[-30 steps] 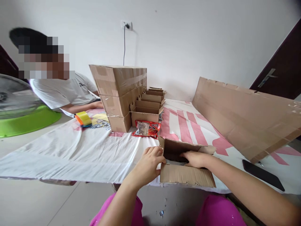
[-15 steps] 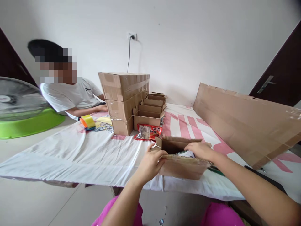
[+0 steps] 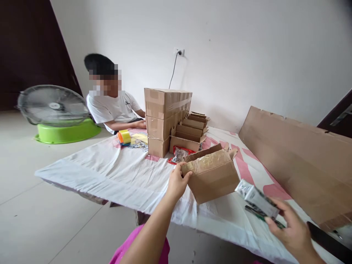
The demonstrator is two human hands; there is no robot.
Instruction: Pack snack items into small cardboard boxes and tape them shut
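Note:
My left hand (image 3: 177, 182) grips the near left corner of a small cardboard box (image 3: 213, 176), which is lifted and tilted off the white cloth. My right hand (image 3: 291, 231) is low on the right and holds a silver-white packet (image 3: 257, 198) out of the box, with a dark green item under it. A red snack packet (image 3: 180, 154) lies on the cloth just behind the box.
A stack of taped cartons (image 3: 165, 119) and a row of open small boxes (image 3: 191, 130) stand mid-table. A yellow tape roll (image 3: 124, 136) lies by another person (image 3: 112, 106) seated at the far left. A large cardboard sheet (image 3: 299, 161) leans on the right. A fan (image 3: 53, 106) rests on a green basin.
My right hand has come out of the box with the silver packet and moved down to the right. My left hand has lifted and tilted the box. The view has swung left.

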